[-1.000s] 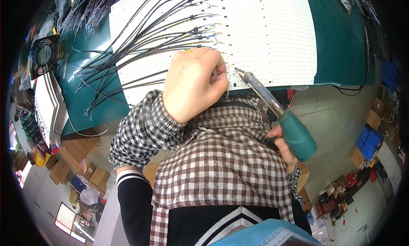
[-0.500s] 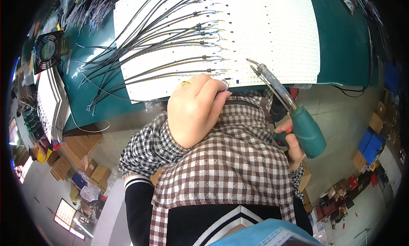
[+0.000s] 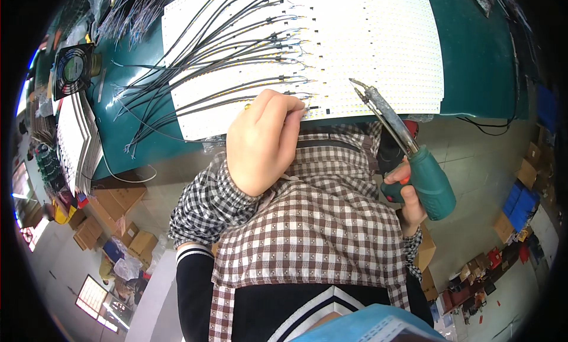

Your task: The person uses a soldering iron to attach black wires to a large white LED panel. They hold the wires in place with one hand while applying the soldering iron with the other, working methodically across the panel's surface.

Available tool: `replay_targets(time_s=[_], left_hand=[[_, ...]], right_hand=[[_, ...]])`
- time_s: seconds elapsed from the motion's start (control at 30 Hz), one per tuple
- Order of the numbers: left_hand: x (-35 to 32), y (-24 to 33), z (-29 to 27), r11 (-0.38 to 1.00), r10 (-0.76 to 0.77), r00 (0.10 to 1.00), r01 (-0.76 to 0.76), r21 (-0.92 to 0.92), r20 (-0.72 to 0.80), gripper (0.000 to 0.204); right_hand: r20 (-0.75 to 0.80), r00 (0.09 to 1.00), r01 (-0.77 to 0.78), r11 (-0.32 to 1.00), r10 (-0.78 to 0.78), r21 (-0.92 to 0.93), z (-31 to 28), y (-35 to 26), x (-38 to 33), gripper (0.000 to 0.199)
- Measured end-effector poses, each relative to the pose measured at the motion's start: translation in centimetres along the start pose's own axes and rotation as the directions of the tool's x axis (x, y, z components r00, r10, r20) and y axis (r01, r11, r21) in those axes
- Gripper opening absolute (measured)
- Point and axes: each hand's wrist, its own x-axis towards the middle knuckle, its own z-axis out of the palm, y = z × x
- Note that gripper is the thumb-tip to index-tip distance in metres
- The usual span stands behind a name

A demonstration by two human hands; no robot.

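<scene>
My left hand (image 3: 263, 138) is closed in a pinch at the near edge of the white circuit board sheet (image 3: 396, 76). A thin black cable (image 3: 195, 141) runs from the left into this hand; its end is mostly hidden by the fingers. My right hand (image 3: 411, 206) is wrapped round the green handle of a soldering gun (image 3: 427, 182). The gun's metal tip points up and left, over the board, to the right of my left hand. A row of black cables (image 3: 236, 84) lies across the board's left part, their stripped ends along a column of pads.
The board rests on a green table (image 3: 473, 70). At the left stand a small black fan (image 3: 74, 71) and a stack of white sheets (image 3: 77, 144). More wires (image 3: 133, 13) lie at the far left. Cardboard boxes (image 3: 121, 203) sit on the floor below.
My left hand has moved slightly up and left, its fingertips now over the board's near edge. The soldering gun's tip has shifted slightly right.
</scene>
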Motion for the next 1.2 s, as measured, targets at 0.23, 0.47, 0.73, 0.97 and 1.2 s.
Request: replay_targets(time_s=[0.23, 0.47, 0.73, 0.97, 1.2], left_hand=[[0.0, 0.8, -0.5, 0.992, -0.124, 0.988, 0.125, 0.000, 0.094, 0.007], [0.0, -0.3, 0.7, 0.995, 0.094, 0.994, -0.092, 0.029, -0.053, 0.012], [1.5, -0.8, 0.2, 0.968, -0.075, 0.989, 0.104, -0.230, 0.129, 0.008], [2.6, -1.1, -0.5, 0.973, -0.116, 0.969, 0.154, -0.172, 0.217, 0.006], [2.9, -1.1, 0.0, 0.981, -0.064, 0.977, 0.099, -0.169, 0.205, 0.005]], right_hand=[[0.004, 1.000, -0.016, 1.000, 0.016, 0.026, -0.1, 0.3, -0.2, 0.059], [0.013, 1.000, -0.007, 1.000, 0.007, 0.026, -0.3, 0.4, 0.0, 0.060], [0.008, 0.999, -0.033, 0.999, 0.033, 0.020, -0.4, 0.4, -0.2, 0.062], [0.012, 0.999, -0.044, 0.997, 0.045, -0.055, -0.2, -0.4, -0.4, 0.063], [-0.002, 0.999, -0.039, 0.997, 0.039, 0.063, 0.3, -0.1, -0.4, 0.057]])
